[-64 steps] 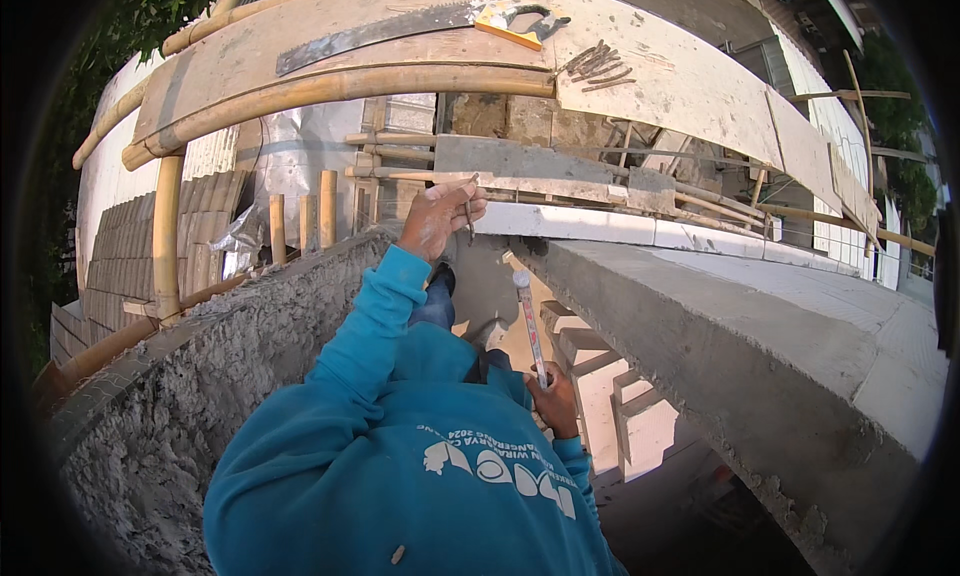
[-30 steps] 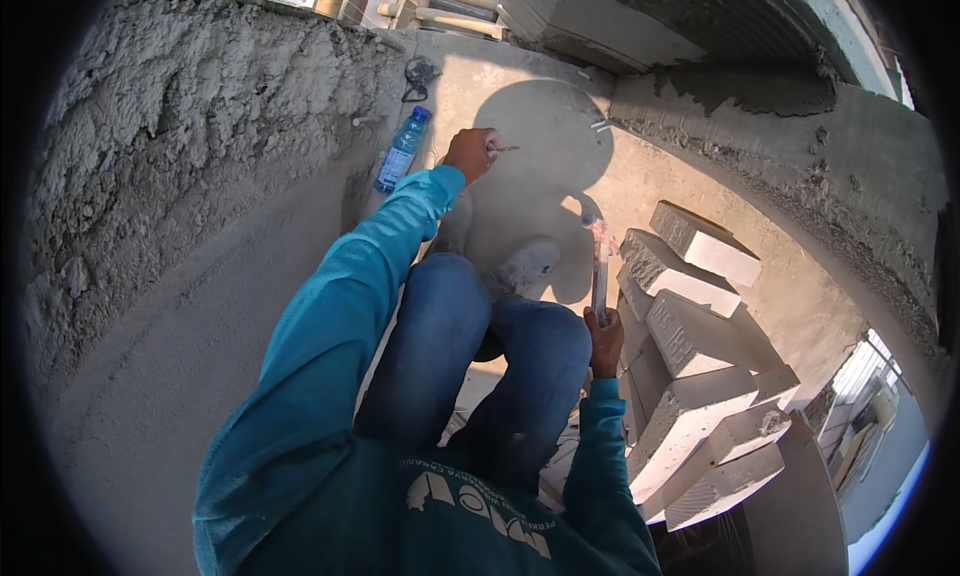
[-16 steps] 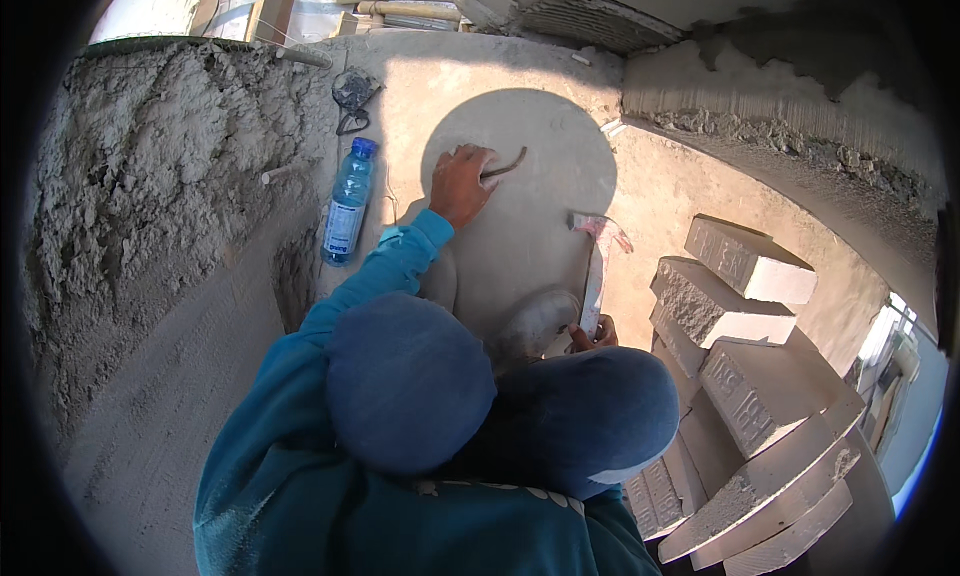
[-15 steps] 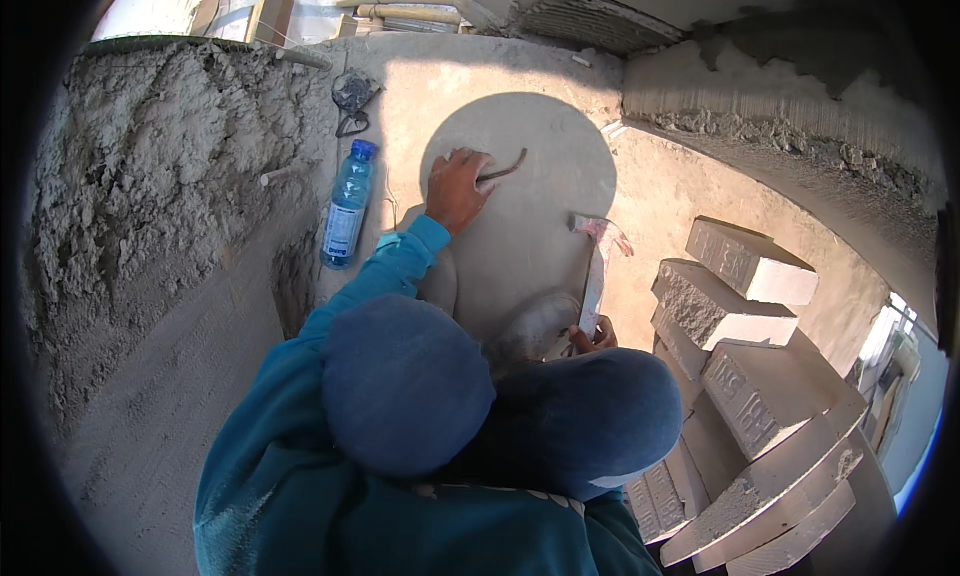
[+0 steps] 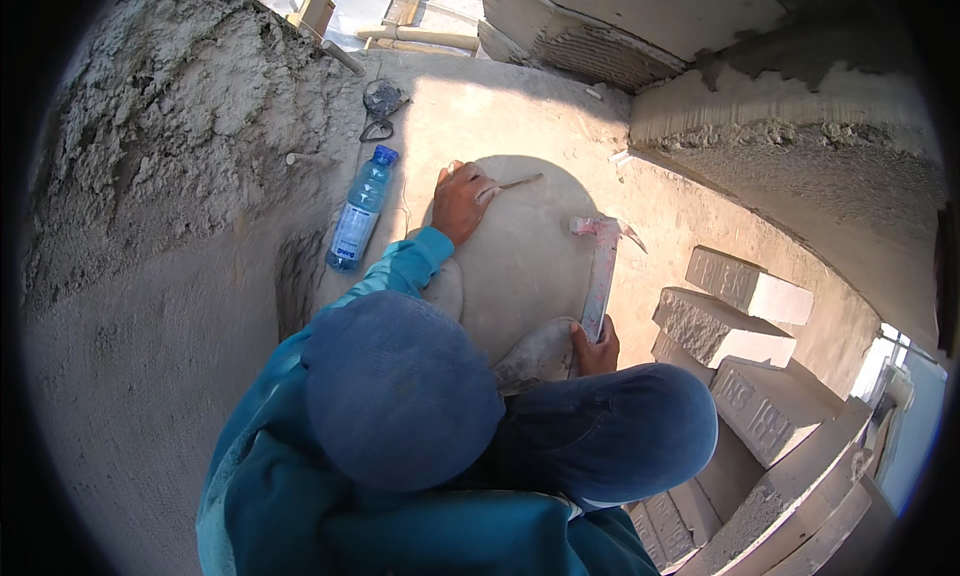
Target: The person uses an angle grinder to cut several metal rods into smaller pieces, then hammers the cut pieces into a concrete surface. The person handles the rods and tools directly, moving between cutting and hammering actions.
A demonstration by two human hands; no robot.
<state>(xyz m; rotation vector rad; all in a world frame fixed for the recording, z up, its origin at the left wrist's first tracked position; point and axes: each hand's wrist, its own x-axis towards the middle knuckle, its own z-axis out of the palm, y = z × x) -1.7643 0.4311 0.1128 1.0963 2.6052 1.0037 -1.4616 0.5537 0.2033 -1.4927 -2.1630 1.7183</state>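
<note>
Out in front, my left hand is closed around one end of a thin bent rod, brownish like rusty metal. Its free end points right, low over the shaded floor. Nearer my knees, my right hand grips the lower handle of a claw hammer. The hammer's head, smeared pinkish red, is at the far end, with the claw toward the right. A dusty shoe shows just left of that hand.
A blue-capped water bottle lies left of my left hand, with a dark strapped object beyond it. Rough wall rises on the left, with a short peg sticking out. Pale blocks are stacked at the right. A concrete ledge overhangs the far right.
My right hand has moved up and out from behind my knee, showing more of its grip on the hammer. The rod's free end has lowered and swung right. The view has shifted slightly.
</note>
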